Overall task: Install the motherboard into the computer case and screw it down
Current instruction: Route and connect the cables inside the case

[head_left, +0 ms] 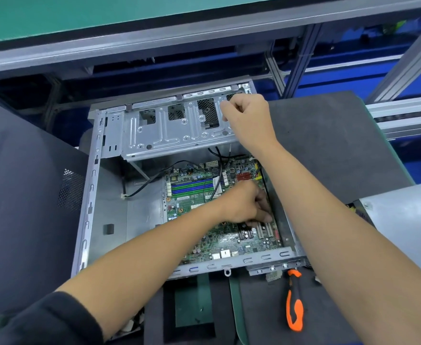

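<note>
The motherboard [204, 215] is lying inside the open computer case [90, 195], toward its right wall. The left hand [246, 205] is reaching down onto the board near the expansion slots, fingers curled, apparently seating or nudging it. The right hand [246, 115] is gripping the raised drive cage [174, 128], probably holding it clear. The screwdriver [294, 302] is lying unused beside the case. Screws, standoffs and the left fingertips are not discernible.
</note>
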A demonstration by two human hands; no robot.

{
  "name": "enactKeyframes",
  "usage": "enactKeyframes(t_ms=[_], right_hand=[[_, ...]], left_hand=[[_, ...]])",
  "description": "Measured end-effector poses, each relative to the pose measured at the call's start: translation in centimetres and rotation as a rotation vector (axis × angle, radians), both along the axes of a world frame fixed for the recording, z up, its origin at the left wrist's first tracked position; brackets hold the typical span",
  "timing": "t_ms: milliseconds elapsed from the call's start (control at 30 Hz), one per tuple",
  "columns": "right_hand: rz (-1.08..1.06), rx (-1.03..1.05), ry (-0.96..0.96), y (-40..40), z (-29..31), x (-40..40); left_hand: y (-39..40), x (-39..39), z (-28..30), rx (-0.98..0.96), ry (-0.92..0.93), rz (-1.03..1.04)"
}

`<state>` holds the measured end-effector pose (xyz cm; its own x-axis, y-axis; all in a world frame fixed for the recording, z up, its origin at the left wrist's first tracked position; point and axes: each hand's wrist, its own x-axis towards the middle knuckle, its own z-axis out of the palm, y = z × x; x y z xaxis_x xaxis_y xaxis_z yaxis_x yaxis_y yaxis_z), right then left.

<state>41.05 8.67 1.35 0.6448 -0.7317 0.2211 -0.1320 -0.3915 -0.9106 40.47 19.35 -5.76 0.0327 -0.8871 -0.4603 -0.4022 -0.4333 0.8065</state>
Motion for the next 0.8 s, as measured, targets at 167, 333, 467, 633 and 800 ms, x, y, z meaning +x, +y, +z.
enactKeyframes(t_ms=[167,333,467,633,800], right_hand=[[0.0,-0.016,0.013,0.0,0.0,-0.1],[0.002,-0.012,0.014,0.0,0.0,-0.1],[0.004,-0.012,0.01,0.0,0.0,-0.1],[0.008,-0.023,0.006,0.0,0.1,-0.1],[0.014,-0.035,0.013,-0.1,0.0,-0.1]], left_hand=[[0.4,-2.2,-0.3,-0.026,-0.099,-0.117],[0.6,-3.1,-0.3,-0.097,-0.217,-0.174],[0.8,-3.6,-0.7,-0.097,-0.268,-0.218],[0.9,-3.9,-1.0,-0.149,-0.363,-0.286],[0.9,-4.3,-1.0,-0.126,-0.346,-0.23]])
